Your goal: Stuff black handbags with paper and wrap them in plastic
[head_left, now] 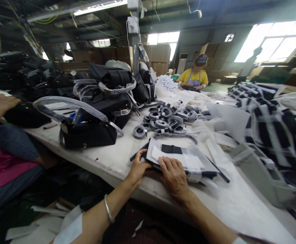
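From the head camera: the left hand (137,167) pinches the near left edge of a flat black panel (172,149), thumb on top. The panel lies in clear wrapping with white paper on the white table (112,159). The right hand (174,176) rests flat on it, fingers spread. Behind lie coiled straps (165,120) and black handbags (99,101) (some wrapped in plastic); a co-worker's hand (0,103) shows at the left.

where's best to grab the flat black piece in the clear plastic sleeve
Probably its left end, coming from the near table edge. The flat black piece in a clear plastic sleeve lies flat on the white table, so only its edges offer a pinch. The left hand grips that end; the right hand lies flat on top.
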The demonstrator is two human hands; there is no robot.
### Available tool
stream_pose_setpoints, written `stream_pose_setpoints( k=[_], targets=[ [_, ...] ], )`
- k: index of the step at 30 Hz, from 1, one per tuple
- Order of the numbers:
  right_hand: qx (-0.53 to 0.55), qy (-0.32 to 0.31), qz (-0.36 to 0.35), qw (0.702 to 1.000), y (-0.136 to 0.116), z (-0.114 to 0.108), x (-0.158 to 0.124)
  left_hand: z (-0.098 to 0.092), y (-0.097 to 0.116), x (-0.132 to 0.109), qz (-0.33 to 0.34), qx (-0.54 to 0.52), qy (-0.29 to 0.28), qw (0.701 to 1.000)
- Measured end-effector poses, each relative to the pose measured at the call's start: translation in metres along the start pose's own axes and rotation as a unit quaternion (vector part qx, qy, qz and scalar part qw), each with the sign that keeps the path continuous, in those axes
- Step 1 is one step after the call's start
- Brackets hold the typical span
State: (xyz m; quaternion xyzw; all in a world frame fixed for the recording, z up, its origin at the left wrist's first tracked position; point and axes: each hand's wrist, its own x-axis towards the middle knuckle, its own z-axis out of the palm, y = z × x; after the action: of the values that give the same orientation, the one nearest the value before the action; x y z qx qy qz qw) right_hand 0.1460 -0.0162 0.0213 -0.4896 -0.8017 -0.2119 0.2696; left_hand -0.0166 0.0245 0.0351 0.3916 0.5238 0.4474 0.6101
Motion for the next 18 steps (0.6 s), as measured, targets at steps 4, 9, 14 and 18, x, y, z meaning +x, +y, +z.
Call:
stream_pose_setpoints(
  k=[4, 9, 14, 18],
  targets=[
    [0.021, 0.006, -0.012, 1.000, 0.004, -0.001, 0.003, -0.014, 0.009, -0.007, 0.020, 0.051, -0.038, 0.998],
    [0.039, 0.009, 0.003, 0.999, 0.006, -0.006, 0.007, -0.040, 0.015, -0.031, 0.297, 0.528, -0.016, 0.795],
    [0.033, 0.016, 0.011, 0.999, 0.004, -0.014, 0.016, -0.027, 0.007, -0.022, 0.591, 0.622, 0.008, 0.514],
    [0.022, 0.012, 0.026, 0.999, 0.005, -0.015, 0.021, -0.013, 0.005, -0.001, 0.671, 0.571, 0.020, 0.472]
  ],
)
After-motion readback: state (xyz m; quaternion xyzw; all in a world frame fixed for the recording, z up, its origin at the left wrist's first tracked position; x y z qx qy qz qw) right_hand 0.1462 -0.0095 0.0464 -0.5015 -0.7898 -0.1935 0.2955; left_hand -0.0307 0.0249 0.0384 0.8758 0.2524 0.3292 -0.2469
